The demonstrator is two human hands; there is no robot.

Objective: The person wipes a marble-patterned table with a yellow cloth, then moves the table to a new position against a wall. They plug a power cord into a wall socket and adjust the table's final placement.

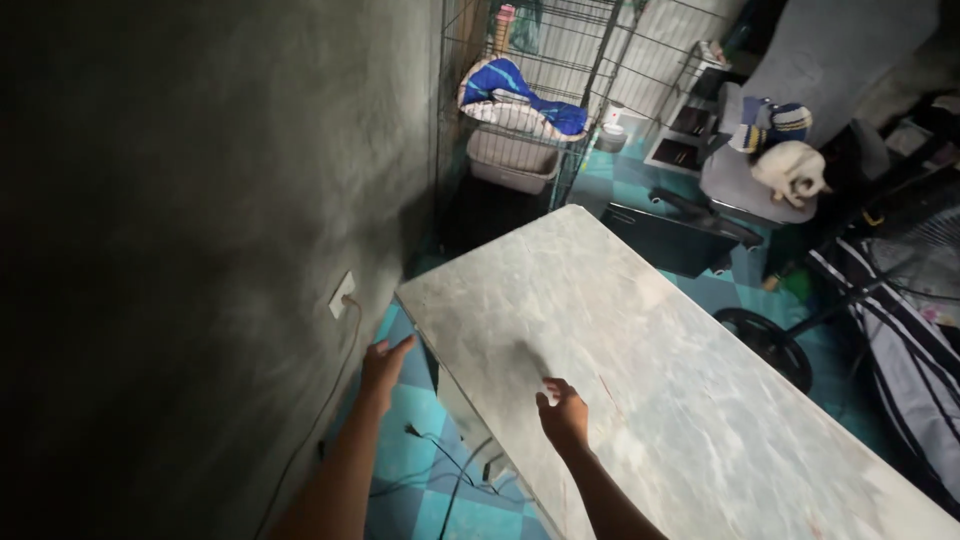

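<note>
Bench [640, 360], marble-patterned and pale, runs diagonally from the upper middle of the head view down to the lower right corner, its near left edge close to a grey wall [200, 250].

Right hand [566, 413]: forearm enters from the bottom edge and rises toward the bench; the hand lies over the bench top near its left edge, back of the hand up, fingers loosely curled, grip holding nothing. Whether the palm touches the surface cannot be told.

Left hand [383, 362]: forearm extends up from the lower left, off the bench, in the gap between wall and bench corner. Fingers are spread, grip empty, fingertips near the bench corner but apart from it.

Surroundings: wall socket [342, 294] with a cord just above the left hand; cables on the teal checked floor [420, 470] below; wire cage [530, 90] beyond the bench; white cat [790, 170] on a grey chair [735, 180] at upper right.
</note>
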